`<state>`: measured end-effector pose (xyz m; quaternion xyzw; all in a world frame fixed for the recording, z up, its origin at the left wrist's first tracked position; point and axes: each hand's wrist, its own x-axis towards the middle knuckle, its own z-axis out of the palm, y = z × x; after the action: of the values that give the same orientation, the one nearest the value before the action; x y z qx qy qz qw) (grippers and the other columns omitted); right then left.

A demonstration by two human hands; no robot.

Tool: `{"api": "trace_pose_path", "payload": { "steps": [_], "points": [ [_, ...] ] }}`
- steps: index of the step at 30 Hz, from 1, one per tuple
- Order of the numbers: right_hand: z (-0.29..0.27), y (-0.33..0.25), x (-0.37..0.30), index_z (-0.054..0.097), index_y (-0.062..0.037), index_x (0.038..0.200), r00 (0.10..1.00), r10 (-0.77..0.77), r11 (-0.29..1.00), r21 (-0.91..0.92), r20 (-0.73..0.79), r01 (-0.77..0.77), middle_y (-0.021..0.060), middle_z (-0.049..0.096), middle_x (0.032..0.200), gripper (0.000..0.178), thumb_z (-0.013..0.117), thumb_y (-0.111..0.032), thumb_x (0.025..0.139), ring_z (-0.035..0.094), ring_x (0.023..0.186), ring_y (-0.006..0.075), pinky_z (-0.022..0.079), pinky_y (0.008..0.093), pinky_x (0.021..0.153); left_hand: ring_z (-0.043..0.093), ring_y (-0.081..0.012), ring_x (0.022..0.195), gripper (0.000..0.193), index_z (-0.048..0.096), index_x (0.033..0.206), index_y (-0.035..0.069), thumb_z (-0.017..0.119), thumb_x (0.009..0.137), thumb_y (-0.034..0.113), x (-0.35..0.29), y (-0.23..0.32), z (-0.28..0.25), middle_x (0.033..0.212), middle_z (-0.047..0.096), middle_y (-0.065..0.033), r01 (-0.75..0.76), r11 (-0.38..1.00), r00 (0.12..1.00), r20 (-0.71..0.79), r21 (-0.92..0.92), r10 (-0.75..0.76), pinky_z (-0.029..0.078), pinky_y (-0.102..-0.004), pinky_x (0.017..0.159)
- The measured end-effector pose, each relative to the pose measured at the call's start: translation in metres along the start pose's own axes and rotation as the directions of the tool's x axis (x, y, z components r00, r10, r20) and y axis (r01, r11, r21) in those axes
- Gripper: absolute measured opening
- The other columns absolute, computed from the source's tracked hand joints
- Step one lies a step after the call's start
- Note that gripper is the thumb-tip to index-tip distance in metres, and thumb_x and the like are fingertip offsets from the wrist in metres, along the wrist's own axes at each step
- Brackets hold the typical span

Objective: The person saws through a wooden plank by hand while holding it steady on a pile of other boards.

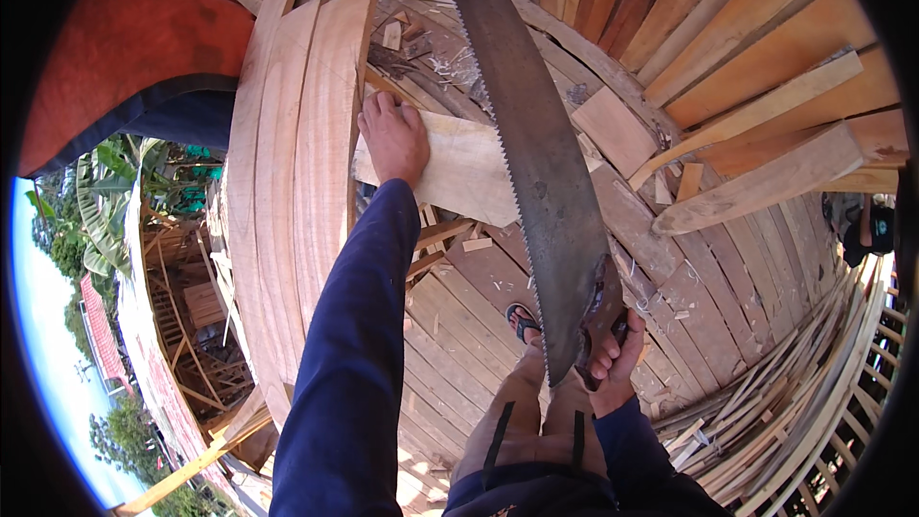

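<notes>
My right hand is closed around the dark handle of a large handsaw. Its long, dull grey blade points away from me, with the toothed edge to the left. A short pale wooden board lies beyond my left forearm, its right end partly hidden behind the blade. Whether the teeth touch it, I cannot tell. My left hand grips this board near its left end, fingers curled over it. That end meets a curved wall of wide planks.
Wood chips and offcuts litter the plank floor. Loose boards lean at the right, and thin strips are stacked lower right. A person in an orange top is close at the upper left, beyond the plank wall.
</notes>
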<state>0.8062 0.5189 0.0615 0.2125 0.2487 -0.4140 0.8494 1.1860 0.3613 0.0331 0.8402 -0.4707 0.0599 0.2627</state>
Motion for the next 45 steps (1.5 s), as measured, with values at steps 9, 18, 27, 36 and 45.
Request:
{"api": "trace_pose_path", "payload": {
  "steps": [9, 18, 27, 36, 45],
  "points": [
    [0.007, -0.004, -0.001, 0.057, -0.0002, 0.107, 1.0, -0.03, 0.997, -0.076, -0.008, 0.029, -0.0005, 0.041, 0.051, 0.051, 0.045, -0.049, 0.098, 0.04, 0.035, 0.0126, 0.04, 0.0273, 0.029, 0.049, -0.0369, 0.114, 0.021, 0.056, 0.104, -0.002, 0.051, 0.092, 0.015, 0.001, -0.002, 0.002, 0.113, 0.054, -0.0196, -0.005, 1.0, 1.0, 0.01, -0.001, 0.005, 0.031, -0.0486, 0.109],
    [0.067, 0.007, -0.017, 0.054, 0.0106, 0.128, 0.859, -0.416, 0.556, -0.664, 0.299, 0.501, 0.0038, 0.051, 0.057, 0.057, 0.059, -0.035, 0.095, 0.052, 0.046, 0.0138, 0.051, 0.0315, 0.042, 0.048, -0.0366, 0.115, 0.018, 0.052, 0.102, -0.001, 0.049, 0.094, 0.014, 0.0, 0.0, -0.001, 0.111, 0.053, -0.0195, 0.014, 0.999, 1.0, 0.027, -0.034, -0.013, 0.029, -0.0495, 0.109],
    [0.093, 0.04, -0.017, 0.054, 0.0098, 0.132, 0.686, -0.125, -0.46, -0.655, 0.716, 0.6, 0.0186, 0.069, 0.09, 0.054, 0.07, -0.007, 0.083, 0.068, 0.064, 0.0221, 0.053, 0.0297, 0.062, 0.048, -0.0365, 0.113, 0.019, 0.052, 0.102, -0.001, 0.049, 0.093, 0.015, 0.001, -0.006, 0.002, 0.11, 0.054, -0.0198, -0.022, 0.999, 1.0, 0.012, -0.029, 0.022, 0.031, -0.0474, 0.105],
    [0.095, 0.058, -0.007, 0.055, 0.0079, 0.132, 0.695, -0.009, -0.604, -0.558, 0.718, 0.569, 0.0121, 0.067, 0.077, 0.056, 0.07, -0.011, 0.081, 0.062, 0.055, 0.0208, 0.05, 0.0324, 0.053, 0.049, -0.035, 0.111, 0.021, 0.053, 0.105, -0.001, 0.053, 0.092, 0.015, 0.0, -0.01, 0.0, 0.111, 0.054, -0.0188, -0.054, 0.999, 0.998, 0.042, 0.005, 0.053, 0.031, -0.0461, 0.105],
    [0.116, 0.063, -0.019, 0.059, 0.007, 0.127, 0.714, 0.033, -0.681, -0.507, 0.699, 0.528, 0.0061, 0.059, 0.066, 0.053, 0.069, -0.018, 0.081, 0.055, 0.05, 0.0182, 0.046, 0.0315, 0.051, 0.048, -0.0329, 0.118, 0.022, 0.054, 0.11, 0.002, 0.053, 0.089, 0.009, 0.001, -0.017, 0.0, 0.116, 0.054, -0.0164, -0.049, 0.999, 0.996, 0.081, 0.016, 0.047, 0.031, -0.046, 0.108]
  ]
}}
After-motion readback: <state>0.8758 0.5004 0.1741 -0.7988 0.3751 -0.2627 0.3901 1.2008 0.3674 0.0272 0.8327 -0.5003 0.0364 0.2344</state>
